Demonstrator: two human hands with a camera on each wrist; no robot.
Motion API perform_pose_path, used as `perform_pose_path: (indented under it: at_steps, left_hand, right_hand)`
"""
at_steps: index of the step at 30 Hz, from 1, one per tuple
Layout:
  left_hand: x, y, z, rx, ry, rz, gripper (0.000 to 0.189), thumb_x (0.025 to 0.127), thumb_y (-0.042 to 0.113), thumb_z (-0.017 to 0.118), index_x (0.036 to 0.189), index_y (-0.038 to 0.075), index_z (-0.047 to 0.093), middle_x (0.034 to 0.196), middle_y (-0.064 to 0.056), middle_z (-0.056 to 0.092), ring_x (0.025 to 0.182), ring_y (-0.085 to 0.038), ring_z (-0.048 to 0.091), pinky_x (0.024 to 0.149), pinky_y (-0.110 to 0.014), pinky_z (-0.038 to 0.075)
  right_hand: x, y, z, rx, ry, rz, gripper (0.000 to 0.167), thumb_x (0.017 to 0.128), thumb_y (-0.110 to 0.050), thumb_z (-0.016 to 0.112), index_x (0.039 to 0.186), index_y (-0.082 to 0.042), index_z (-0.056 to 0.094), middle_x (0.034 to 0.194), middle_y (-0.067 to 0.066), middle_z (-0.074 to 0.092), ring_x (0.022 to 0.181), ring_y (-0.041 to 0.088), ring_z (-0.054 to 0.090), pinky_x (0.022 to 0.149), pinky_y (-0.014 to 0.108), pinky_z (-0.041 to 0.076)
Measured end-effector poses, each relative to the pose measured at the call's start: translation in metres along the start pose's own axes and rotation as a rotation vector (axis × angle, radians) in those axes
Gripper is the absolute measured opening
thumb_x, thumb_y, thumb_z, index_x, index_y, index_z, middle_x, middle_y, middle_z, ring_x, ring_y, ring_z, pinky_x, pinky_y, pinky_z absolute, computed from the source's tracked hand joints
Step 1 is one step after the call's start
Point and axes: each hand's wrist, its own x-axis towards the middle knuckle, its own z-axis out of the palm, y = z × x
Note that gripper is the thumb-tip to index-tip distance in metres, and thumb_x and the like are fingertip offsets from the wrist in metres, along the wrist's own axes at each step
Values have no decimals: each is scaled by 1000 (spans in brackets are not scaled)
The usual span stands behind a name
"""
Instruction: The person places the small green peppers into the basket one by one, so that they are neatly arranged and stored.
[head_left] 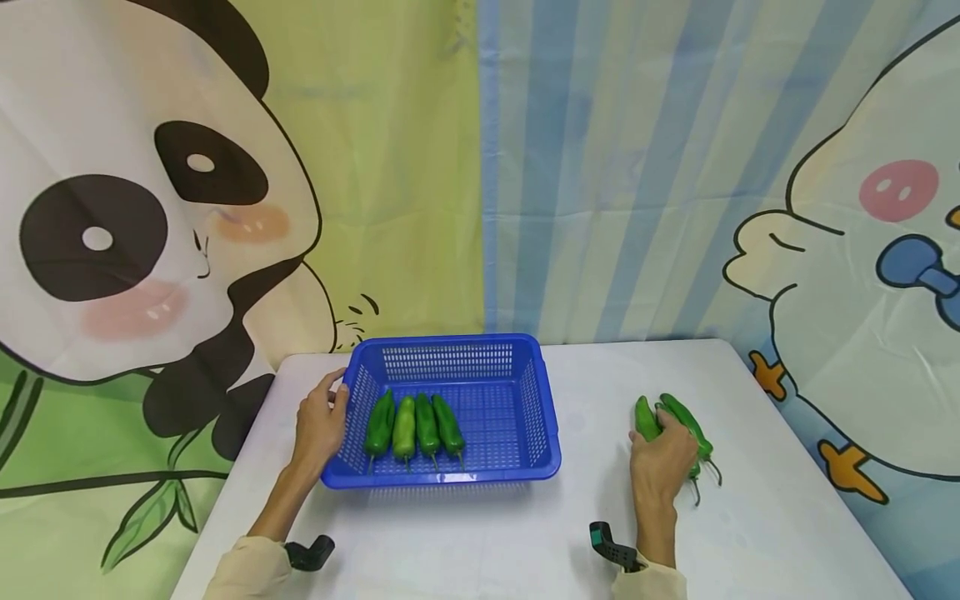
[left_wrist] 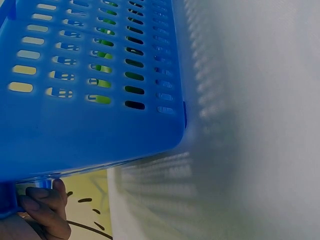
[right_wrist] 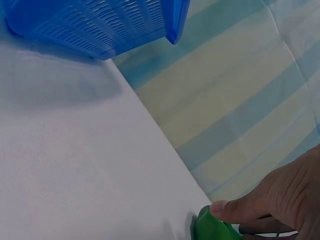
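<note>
In the head view, your left grip is clamped on the left side of the blue basket, which sits on the white worktop. Four green peppers lie side by side in its left half, stems toward you. Off to the right, well apart from the basket, your right grip is closed around a green pepper, with another pepper just beside it on the worktop.

In the left wrist view, your fingers curl round the basket's edge at lower left, and green shows through the slots of its wall.

In the right wrist view, your thumb presses the held pepper at the bottom; the basket stands at upper left, before the striped backdrop.
</note>
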Motion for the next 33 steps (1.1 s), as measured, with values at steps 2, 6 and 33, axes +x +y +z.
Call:
perform_pose_path:
  at_steps: [2, 6, 33]
  left_hand:
    - [-1, -1, 0, -1, -4, -3, 48, 117, 22, 43, 160, 1, 51, 108, -30, 76, 87, -37, 74, 70, -33, 52]
    - [-1, -1, 0, -6, -8, -5, 48, 117, 22, 43, 160, 1, 51, 107, -30, 76, 86, -36, 74, 70, -33, 52]
    - [0, -1, 0, -14, -5, -4, 48, 117, 22, 43, 160, 1, 51, 107, -31, 76, 84, -35, 74, 69, -33, 52]
  right_hand:
    - [0, 1, 0, -7, -4, 0, 58, 73, 18, 87, 128, 18, 70, 129, 39, 70, 119, 58, 65, 106, 66, 46]
    - [-1, 1, 1, -25, -19, 17, 58, 73, 17, 87, 129, 17, 70, 130, 39, 70, 119, 58, 65, 106, 66, 45]
    - [-4, 6, 12, -85, -33, 35, 49, 81, 22, 69, 130, 20, 68, 125, 42, 68, 124, 57, 56, 116, 68, 35]
